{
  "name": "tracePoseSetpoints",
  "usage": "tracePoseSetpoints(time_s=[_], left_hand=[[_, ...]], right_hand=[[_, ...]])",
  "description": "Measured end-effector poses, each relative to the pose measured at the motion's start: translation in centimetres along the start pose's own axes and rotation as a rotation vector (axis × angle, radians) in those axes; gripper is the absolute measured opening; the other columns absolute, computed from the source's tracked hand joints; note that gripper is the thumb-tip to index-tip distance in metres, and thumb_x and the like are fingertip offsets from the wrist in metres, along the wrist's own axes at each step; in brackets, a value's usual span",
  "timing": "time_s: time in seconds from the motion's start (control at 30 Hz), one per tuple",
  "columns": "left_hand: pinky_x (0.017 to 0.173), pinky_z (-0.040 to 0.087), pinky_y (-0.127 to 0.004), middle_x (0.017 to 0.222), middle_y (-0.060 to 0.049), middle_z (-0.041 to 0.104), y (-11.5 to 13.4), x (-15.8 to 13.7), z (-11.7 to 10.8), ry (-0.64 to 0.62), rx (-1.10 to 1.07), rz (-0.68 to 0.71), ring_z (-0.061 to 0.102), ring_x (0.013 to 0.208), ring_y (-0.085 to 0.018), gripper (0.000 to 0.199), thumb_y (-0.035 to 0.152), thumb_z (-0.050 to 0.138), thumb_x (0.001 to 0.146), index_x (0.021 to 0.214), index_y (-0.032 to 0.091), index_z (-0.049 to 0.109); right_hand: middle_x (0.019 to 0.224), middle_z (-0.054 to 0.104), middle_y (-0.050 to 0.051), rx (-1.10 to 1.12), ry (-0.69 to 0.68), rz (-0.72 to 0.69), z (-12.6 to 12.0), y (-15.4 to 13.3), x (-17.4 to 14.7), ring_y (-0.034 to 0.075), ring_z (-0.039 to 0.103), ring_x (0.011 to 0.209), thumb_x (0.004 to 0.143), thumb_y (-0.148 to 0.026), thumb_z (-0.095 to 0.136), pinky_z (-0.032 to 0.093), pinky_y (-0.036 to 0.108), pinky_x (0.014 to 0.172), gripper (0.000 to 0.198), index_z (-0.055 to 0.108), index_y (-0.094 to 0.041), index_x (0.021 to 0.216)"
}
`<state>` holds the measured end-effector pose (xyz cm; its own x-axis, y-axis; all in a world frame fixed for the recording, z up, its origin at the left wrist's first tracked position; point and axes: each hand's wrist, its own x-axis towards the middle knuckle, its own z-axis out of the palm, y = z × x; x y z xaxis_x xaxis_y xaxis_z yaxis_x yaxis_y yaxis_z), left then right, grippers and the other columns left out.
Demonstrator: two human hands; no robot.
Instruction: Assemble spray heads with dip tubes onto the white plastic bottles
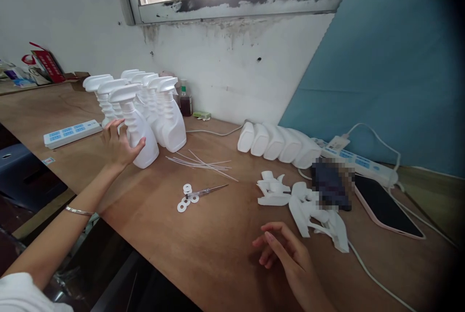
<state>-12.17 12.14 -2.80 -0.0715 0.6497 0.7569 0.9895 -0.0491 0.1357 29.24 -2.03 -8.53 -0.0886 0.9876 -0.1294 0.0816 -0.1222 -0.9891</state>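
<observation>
My left hand [121,145] is at the nearest white spray bottle [143,142], its thumb in front of the bottle's side and its fingers spread to the left. Whether the skin touches the plastic I cannot tell. That bottle stands upright, trigger head [125,93] fitted, before several more like it. Just above the tabletop, my right hand [286,254] is loosely curled and holds nothing, with thumb and fingers apart. Beyond it lie loose white trigger sprayer heads [316,212]. Thin white tubes [199,163], white ring washers [182,206] and a clear-handled screwdriver [203,192] rest mid-table.
White bottles without heads [274,142] lie in a row near the wall. To the right are a phone [390,205], a blurred dark object [332,183] and a power strip [363,162] with cables. Another power strip [72,132] is left, and a dark bottle [186,102] stands behind the sprayers.
</observation>
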Motion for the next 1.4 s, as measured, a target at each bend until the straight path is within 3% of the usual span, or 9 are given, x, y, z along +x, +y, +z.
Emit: tracePoseSetpoints(time_s=[0.23, 0.33, 0.4, 0.47, 0.57, 0.63, 0.87, 1.23, 1.4], left_hand=[[0.104, 0.01, -0.047, 0.135, -0.01, 0.026, -0.4, 0.5, 1.0, 0.024, 0.01, 0.055, 0.017, 0.127, -0.033, 0.063, 0.038, 0.06, 0.074, 0.122, 0.007, 0.034], [0.101, 0.016, -0.048, 0.133, -0.017, 0.023, -0.4, -0.1, 1.1, 0.194, 0.012, 0.06, 0.022, 0.123, -0.032, 0.075, 0.037, 0.061, 0.071, 0.126, 0.002, 0.023], [0.096, 0.023, -0.047, 0.124, -0.019, 0.03, 0.6, -1.0, 0.9, 0.342, -0.014, 0.124, 0.029, 0.116, -0.029, 0.065, 0.035, 0.06, 0.069, 0.116, 0.003, 0.031], [0.09, 0.03, -0.042, 0.111, -0.015, 0.042, 2.8, -2.4, 0.2, 0.336, -0.072, 0.305, 0.038, 0.105, -0.025, 0.047, 0.032, 0.059, 0.069, 0.104, 0.009, 0.038], [0.087, 0.03, -0.037, 0.101, -0.005, 0.055, 7.0, -4.8, -1.2, -0.128, -0.195, 0.644, 0.048, 0.097, -0.021, 0.029, 0.026, 0.056, 0.076, 0.102, 0.02, 0.046], [0.088, 0.027, -0.038, 0.103, -0.005, 0.057, 9.0, -6.1, -1.7, -0.36, -0.293, 0.666, 0.049, 0.1, -0.021, 0.024, 0.027, 0.048, 0.081, 0.105, 0.022, 0.049], [0.089, 0.026, -0.042, 0.131, -0.004, 0.044, 7.8, -7.1, 0.7, -0.778, -0.287, 0.539, 0.038, 0.116, -0.026, 0.038, 0.031, 0.03, 0.092, 0.129, 0.037, 0.039], [0.086, 0.025, -0.04, 0.105, -0.002, 0.062, 7.3, -6.9, 1.1, -0.623, -0.348, 0.625, 0.053, 0.098, -0.021, 0.02, 0.039, 0.049, 0.085, 0.099, 0.031, 0.061], [0.081, 0.03, -0.035, 0.092, -0.003, 0.065, 10.2, -5.7, -0.3, -0.38, -0.508, 0.537, 0.057, 0.089, -0.018, 0.013, 0.029, 0.058, 0.08, 0.092, 0.023, 0.061]], right_hand=[[0.069, 0.064, 0.002, -0.012, -0.023, -0.019, 0.1, -0.1, -0.1, 0.012, 0.055, 0.05, 0.084, -0.046, 0.049, 0.045, 0.023, 0.048, 0.026, 0.045, -0.02, 0.089], [0.07, 0.063, 0.001, -0.053, -0.026, -0.066, 0.0, 0.3, -0.2, 0.012, 0.056, 0.052, 0.086, -0.041, 0.046, 0.046, 0.023, 0.048, 0.021, 0.045, -0.02, 0.089], [0.072, 0.063, 0.002, -0.164, 0.009, -0.149, -0.3, 0.6, -0.1, 0.013, 0.058, 0.057, 0.088, -0.037, 0.045, 0.048, 0.024, 0.051, 0.016, 0.046, -0.021, 0.089], [0.075, 0.063, 0.002, -0.365, 0.089, -0.324, -0.7, 0.8, 0.1, 0.015, 0.06, 0.064, 0.088, -0.028, 0.044, 0.049, 0.026, 0.056, 0.009, 0.049, -0.021, 0.089], [0.086, 0.063, 0.005, -0.709, 0.217, -0.695, -1.6, 0.9, 0.8, 0.018, 0.059, 0.08, 0.085, -0.014, 0.044, 0.049, 0.032, 0.069, 0.012, 0.052, -0.021, 0.09], [0.095, 0.061, 0.008, -0.886, 0.284, -0.84, -2.0, 0.8, 1.3, 0.021, 0.055, 0.091, 0.083, -0.009, 0.044, 0.047, 0.037, 0.079, 0.017, 0.052, -0.019, 0.095], [0.133, 0.038, 0.021, -1.341, 0.439, -0.714, -1.5, 0.5, 3.6, 0.035, 0.032, 0.122, 0.084, -0.022, 0.048, 0.036, 0.051, 0.093, 0.043, 0.042, -0.01, 0.124], [0.118, 0.05, 0.016, -1.248, 0.284, -0.704, -0.8, 0.4, 4.4, 0.032, 0.046, 0.101, 0.079, -0.032, 0.056, 0.043, 0.048, 0.082, 0.022, 0.056, -0.015, 0.093], [0.104, 0.054, 0.013, -0.963, 0.117, -0.853, 0.8, 0.8, 2.9, 0.027, 0.048, 0.101, 0.077, -0.013, 0.052, 0.046, 0.044, 0.082, 0.025, 0.047, -0.016, 0.102]])
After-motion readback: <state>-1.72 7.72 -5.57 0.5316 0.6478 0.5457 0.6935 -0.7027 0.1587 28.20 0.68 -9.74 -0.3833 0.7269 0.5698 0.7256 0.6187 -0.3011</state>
